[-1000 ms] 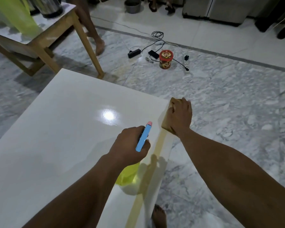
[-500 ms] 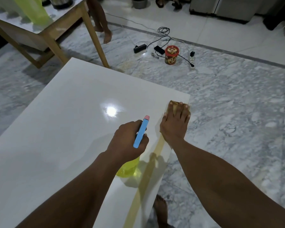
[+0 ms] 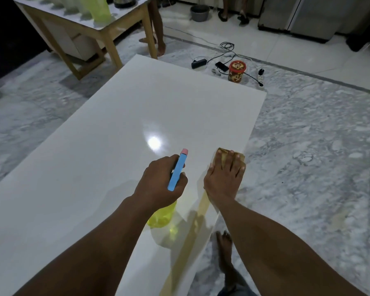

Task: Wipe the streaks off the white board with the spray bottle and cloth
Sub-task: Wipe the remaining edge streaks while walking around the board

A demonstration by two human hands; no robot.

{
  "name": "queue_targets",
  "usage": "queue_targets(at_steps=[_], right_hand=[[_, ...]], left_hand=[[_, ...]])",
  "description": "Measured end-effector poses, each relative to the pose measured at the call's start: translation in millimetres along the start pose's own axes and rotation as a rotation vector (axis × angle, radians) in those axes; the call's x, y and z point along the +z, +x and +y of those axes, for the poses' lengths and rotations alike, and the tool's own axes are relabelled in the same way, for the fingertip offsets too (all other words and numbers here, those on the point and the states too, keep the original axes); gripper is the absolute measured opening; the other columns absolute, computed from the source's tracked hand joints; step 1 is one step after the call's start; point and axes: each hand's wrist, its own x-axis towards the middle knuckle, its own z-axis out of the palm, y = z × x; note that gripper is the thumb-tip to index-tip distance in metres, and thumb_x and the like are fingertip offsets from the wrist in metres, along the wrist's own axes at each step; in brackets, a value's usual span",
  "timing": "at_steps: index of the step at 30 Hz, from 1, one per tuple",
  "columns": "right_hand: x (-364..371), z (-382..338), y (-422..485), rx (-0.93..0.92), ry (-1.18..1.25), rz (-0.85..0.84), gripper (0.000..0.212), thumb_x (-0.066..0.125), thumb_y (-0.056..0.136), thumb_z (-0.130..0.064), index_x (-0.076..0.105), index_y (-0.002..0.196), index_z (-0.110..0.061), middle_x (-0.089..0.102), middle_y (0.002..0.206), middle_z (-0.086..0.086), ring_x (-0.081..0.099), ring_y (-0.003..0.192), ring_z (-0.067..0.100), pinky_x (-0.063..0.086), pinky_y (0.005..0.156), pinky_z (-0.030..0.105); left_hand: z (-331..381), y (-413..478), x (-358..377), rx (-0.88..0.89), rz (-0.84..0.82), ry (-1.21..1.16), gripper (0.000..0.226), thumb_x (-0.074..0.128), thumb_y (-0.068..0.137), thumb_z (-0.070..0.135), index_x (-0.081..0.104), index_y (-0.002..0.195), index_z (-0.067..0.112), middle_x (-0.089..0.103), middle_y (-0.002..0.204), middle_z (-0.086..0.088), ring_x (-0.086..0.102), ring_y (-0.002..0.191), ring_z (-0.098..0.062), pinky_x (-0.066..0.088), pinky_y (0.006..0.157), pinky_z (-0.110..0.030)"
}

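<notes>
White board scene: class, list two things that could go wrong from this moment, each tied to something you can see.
1. The right hand presses the tan cloth at the right edge of the glossy white board; an outward stroke may slip off.
2. The left hand grips the yellow-green spray bottle with blue head; overspray could wet the marble floor by the bare foot, likely slippery.

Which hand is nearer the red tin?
Right. The right hand presses the cloth at the board edge nearest the red tin; the left hand grips the spray bottle further left.
</notes>
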Motion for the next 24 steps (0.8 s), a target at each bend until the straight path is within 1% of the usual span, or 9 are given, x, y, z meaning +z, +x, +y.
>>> queue_targets(at_steps=[2, 4, 9, 11, 13, 17, 19, 22, 24], right_hand=[[4.3, -8.3, -53.2, -0.002, 0.007, -0.030, 0.060, 0.021, 0.104, -0.043, 0.006, 0.161, -0.028, 0.000, 0.169, 0.009, -0.008, 0.155, 0.033, -0.002, 0.123, 0.056], [8.5, -15.2, -94.3, -0.006, 0.020, -0.029, 0.060, 0.021, 0.104, -0.043, 0.006, 0.161, -0.029, 0.000, 0.169, 0.009, -0.007, 0.155, 0.032, -0.003, 0.123, 0.056], [20.3, -29.5, -187.5, -0.020, 0.021, -0.039, 0.061, 0.019, 0.104, -0.043, 0.004, 0.161, -0.029, -0.003, 0.169, 0.007, -0.008, 0.155, 0.030, -0.003, 0.123, 0.057], [25.2, -32.7, -215.5, -0.024, 0.037, -0.020, 0.061, 0.021, 0.104, -0.043, 0.009, 0.161, -0.027, 0.001, 0.169, 0.008, -0.005, 0.156, 0.031, -0.001, 0.123, 0.057], [29.1, -34.6, -237.1, -0.022, 0.041, -0.014, 0.061, 0.021, 0.103, -0.043, 0.010, 0.161, -0.027, 0.002, 0.169, 0.009, -0.004, 0.156, 0.031, -0.001, 0.123, 0.057], [34.5, -39.1, -285.0, -0.021, 0.081, -0.013, 0.062, 0.019, 0.102, -0.044, 0.012, 0.161, -0.026, 0.001, 0.169, 0.009, -0.005, 0.156, 0.032, 0.000, 0.123, 0.057], [38.6, -41.9, -310.7, -0.027, 0.094, -0.017, 0.062, 0.018, 0.102, -0.045, 0.009, 0.161, -0.027, -0.001, 0.169, 0.008, -0.007, 0.155, 0.031, 0.000, 0.123, 0.056], [40.6, -44.5, -346.6, -0.031, 0.113, -0.037, 0.061, 0.023, 0.104, -0.044, 0.005, 0.160, -0.028, -0.006, 0.169, 0.007, -0.011, 0.155, 0.030, -0.003, 0.123, 0.056], [41.6, -48.6, -374.3, -0.036, 0.122, -0.064, 0.061, 0.022, 0.105, -0.044, 0.003, 0.161, -0.028, -0.009, 0.169, 0.006, -0.014, 0.154, 0.030, -0.003, 0.123, 0.056]], left_hand=[[-12.0, -46.5, -11.2, 0.002, -0.008, 0.014, 0.033, 0.056, 0.086, 0.036, 0.067, 0.107, 0.014, 0.072, 0.090, -0.003, 0.067, 0.076, -0.024, 0.058, 0.075, -0.045], [-23.3, -82.3, -17.4, -0.025, -0.021, 0.010, 0.034, 0.054, 0.084, 0.037, 0.067, 0.106, 0.015, 0.072, 0.089, -0.002, 0.067, 0.075, -0.024, 0.058, 0.076, -0.045], [-49.0, -162.5, -25.5, -0.035, -0.029, 0.008, 0.030, 0.056, 0.085, 0.035, 0.067, 0.105, 0.014, 0.072, 0.087, -0.003, 0.067, 0.074, -0.025, 0.059, 0.075, -0.047], [-56.6, -184.5, -25.1, -0.032, -0.021, -0.003, 0.024, 0.061, 0.089, 0.030, 0.067, 0.105, 0.014, 0.071, 0.088, -0.004, 0.067, 0.074, -0.025, 0.059, 0.074, -0.047], [-61.3, -203.2, -23.4, -0.019, -0.002, 0.002, 0.018, 0.065, 0.091, 0.024, 0.067, 0.106, 0.014, 0.071, 0.088, -0.004, 0.066, 0.073, -0.025, 0.058, 0.074, -0.045], [-67.7, -246.2, -22.8, -0.001, 0.016, 0.008, 0.018, 0.067, 0.093, 0.022, 0.067, 0.109, 0.014, 0.071, 0.089, -0.002, 0.065, 0.073, -0.022, 0.058, 0.073, -0.041], [-70.2, -266.9, -24.1, -0.006, 0.024, 0.003, 0.019, 0.067, 0.093, 0.022, 0.068, 0.109, 0.014, 0.071, 0.090, -0.002, 0.066, 0.074, -0.022, 0.058, 0.074, -0.040], [-73.7, -303.6, -28.6, -0.022, 0.051, 0.001, 0.018, 0.068, 0.093, 0.021, 0.067, 0.109, 0.015, 0.071, 0.089, -0.003, 0.066, 0.074, -0.023, 0.059, 0.073, -0.041], [-77.9, -336.9, -33.2, -0.031, 0.076, 0.009, 0.018, 0.067, 0.093, 0.022, 0.068, 0.110, 0.015, 0.072, 0.090, -0.004, 0.067, 0.075, -0.024, 0.059, 0.074, -0.041]])
